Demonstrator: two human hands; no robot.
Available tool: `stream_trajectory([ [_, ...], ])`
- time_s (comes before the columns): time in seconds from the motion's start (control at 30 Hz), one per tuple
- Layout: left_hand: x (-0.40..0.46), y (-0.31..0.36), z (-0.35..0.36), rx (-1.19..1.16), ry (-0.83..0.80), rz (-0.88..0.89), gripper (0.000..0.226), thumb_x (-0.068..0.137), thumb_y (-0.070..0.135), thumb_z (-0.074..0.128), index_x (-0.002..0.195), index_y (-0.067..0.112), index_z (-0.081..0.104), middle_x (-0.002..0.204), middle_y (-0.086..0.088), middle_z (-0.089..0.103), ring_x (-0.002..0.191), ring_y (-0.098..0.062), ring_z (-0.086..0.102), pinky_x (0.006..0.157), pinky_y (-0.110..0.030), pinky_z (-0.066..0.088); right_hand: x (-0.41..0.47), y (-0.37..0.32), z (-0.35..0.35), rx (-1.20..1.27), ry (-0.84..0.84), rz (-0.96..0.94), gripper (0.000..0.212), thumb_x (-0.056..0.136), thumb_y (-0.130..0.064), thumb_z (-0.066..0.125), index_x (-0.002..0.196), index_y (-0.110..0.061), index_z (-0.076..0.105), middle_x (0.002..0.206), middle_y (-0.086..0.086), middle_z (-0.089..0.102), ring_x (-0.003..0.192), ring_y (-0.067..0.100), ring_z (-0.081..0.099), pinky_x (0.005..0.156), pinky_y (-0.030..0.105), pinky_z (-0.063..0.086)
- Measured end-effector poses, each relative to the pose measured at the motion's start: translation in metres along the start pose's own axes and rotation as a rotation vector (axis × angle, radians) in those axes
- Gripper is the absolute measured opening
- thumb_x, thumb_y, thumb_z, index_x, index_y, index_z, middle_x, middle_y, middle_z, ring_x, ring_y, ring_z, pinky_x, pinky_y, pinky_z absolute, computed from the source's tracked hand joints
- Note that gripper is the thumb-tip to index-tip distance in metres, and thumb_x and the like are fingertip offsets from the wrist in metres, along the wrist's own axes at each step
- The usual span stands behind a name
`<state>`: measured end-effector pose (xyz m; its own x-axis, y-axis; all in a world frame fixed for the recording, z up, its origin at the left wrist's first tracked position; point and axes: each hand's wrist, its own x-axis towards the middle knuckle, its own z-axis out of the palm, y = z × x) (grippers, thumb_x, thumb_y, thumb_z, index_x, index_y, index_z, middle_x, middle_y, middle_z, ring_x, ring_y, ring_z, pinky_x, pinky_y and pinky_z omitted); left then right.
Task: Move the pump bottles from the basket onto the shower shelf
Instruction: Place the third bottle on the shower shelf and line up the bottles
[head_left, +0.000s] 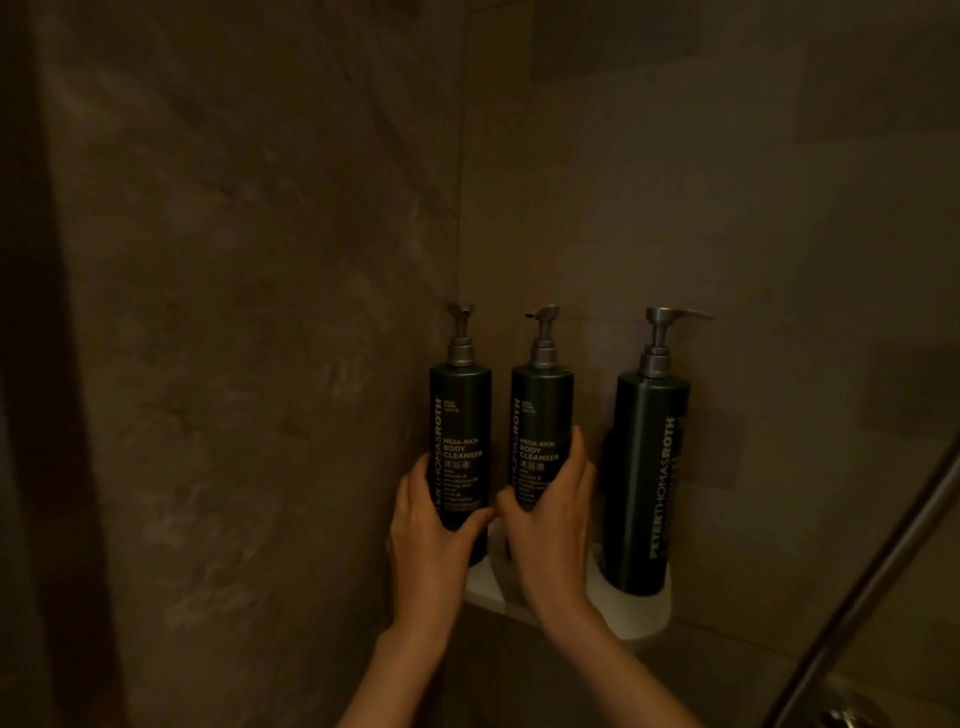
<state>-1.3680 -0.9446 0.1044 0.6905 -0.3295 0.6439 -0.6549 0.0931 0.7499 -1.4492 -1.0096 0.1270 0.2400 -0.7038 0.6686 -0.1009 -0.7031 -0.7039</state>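
Three dark green pump bottles with grey pumps stand upright on a white shower shelf (641, 618) in the tiled corner. My left hand (428, 551) is wrapped around the lower half of the left bottle (461, 410). My right hand (553, 525) grips the middle bottle (543, 410) at its lower half. The right bottle (647, 483) sits alone in a round recess of the shelf, untouched, its pump spout pointing right. The bases of the left and middle bottles are hidden behind my hands. The basket is out of view.
Brown stone-look tiled walls (234, 312) meet in the corner behind the bottles. A metal shower hose (872, 577) runs diagonally at the lower right, close to the shelf's right end. The scene is dim.
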Motion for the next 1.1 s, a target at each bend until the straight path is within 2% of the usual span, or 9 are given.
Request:
stream_trajectory([
  [0.13,-0.004,-0.003,-0.001,0.034,0.059,0.012,0.078,0.07,0.03,0.08,0.137,0.024,0.041,0.126,0.005,0.051,0.112,-0.011,0.053,0.091,-0.029,0.046,-0.005,0.003,-0.006,-0.032,0.016,-0.042,0.087,0.082,-0.015,0.071,0.149,-0.018,0.015,0.147,0.005,0.032,0.133,0.017,0.038,0.102,0.025,0.033],
  [0.3,-0.007,-0.002,0.001,0.019,0.055,0.032,0.075,0.074,0.03,0.076,0.139,0.024,0.04,0.129,0.007,0.049,0.113,-0.009,0.052,0.093,-0.026,0.044,-0.005,0.007,-0.007,-0.068,0.02,-0.043,0.086,0.082,-0.023,0.071,0.149,-0.018,0.017,0.146,0.004,0.035,0.13,0.018,0.042,0.098,0.027,0.037],
  [0.4,-0.01,0.0,0.002,0.019,0.105,0.028,0.077,0.07,0.032,0.078,0.137,0.024,0.04,0.125,0.012,0.044,0.112,-0.013,0.053,0.092,-0.035,0.05,-0.006,0.008,-0.003,-0.163,0.025,-0.028,0.094,0.078,-0.031,0.075,0.149,-0.018,0.016,0.146,0.006,0.035,0.128,0.019,0.043,0.093,0.028,0.039],
  [0.57,-0.011,-0.002,0.004,0.009,0.119,0.001,0.073,0.072,0.021,0.078,0.136,0.022,0.043,0.126,0.004,0.048,0.112,-0.016,0.055,0.093,-0.044,0.051,-0.008,0.009,0.0,-0.182,0.041,0.008,0.091,0.079,-0.027,0.073,0.149,-0.018,0.015,0.144,0.005,0.036,0.127,0.02,0.045,0.094,0.031,0.042],
  [0.7,-0.009,-0.003,0.005,-0.019,0.096,-0.001,0.073,0.073,0.02,0.077,0.137,0.022,0.042,0.127,0.005,0.048,0.113,-0.016,0.054,0.095,-0.043,0.051,-0.011,0.008,-0.001,-0.167,0.031,0.015,0.091,0.081,-0.028,0.072,0.15,-0.017,0.014,0.148,0.005,0.035,0.131,0.02,0.042,0.097,0.029,0.038],
  [0.8,-0.01,-0.006,0.004,-0.027,0.081,-0.007,0.074,0.073,0.019,0.077,0.138,0.025,0.041,0.128,0.008,0.048,0.115,-0.013,0.053,0.097,-0.04,0.05,-0.015,0.004,-0.003,-0.181,0.033,0.0,0.089,0.082,-0.024,0.071,0.15,-0.018,0.014,0.149,0.003,0.032,0.133,0.019,0.039,0.105,0.037,0.041],
  [0.9,-0.009,-0.008,0.005,-0.026,0.061,-0.01,0.075,0.074,0.017,0.076,0.139,0.025,0.04,0.13,0.007,0.048,0.116,-0.012,0.052,0.099,-0.039,0.048,-0.018,0.002,-0.003,-0.191,0.041,-0.026,0.085,0.085,-0.02,0.067,0.15,-0.017,0.012,0.151,0.004,0.027,0.134,0.019,0.038,0.103,0.032,0.038],
  [0.97,-0.006,-0.008,0.008,-0.022,0.052,-0.006,0.075,0.074,0.015,0.076,0.139,0.023,0.04,0.131,0.004,0.048,0.116,-0.012,0.052,0.099,-0.037,0.047,-0.019,0.001,-0.002,-0.186,0.039,-0.027,0.083,0.087,-0.019,0.065,0.151,-0.016,0.011,0.152,0.004,0.026,0.134,0.019,0.038,0.103,0.033,0.038],
  [1.1,0.001,-0.005,0.012,-0.025,0.018,-0.015,0.074,0.076,0.012,0.075,0.139,0.023,0.039,0.132,0.002,0.049,0.113,-0.005,0.049,0.097,-0.027,0.044,-0.017,-0.001,-0.001,-0.194,0.032,-0.021,0.083,0.088,-0.019,0.063,0.151,-0.016,0.009,0.153,0.004,0.024,0.136,0.019,0.036,0.106,0.038,0.04],
])
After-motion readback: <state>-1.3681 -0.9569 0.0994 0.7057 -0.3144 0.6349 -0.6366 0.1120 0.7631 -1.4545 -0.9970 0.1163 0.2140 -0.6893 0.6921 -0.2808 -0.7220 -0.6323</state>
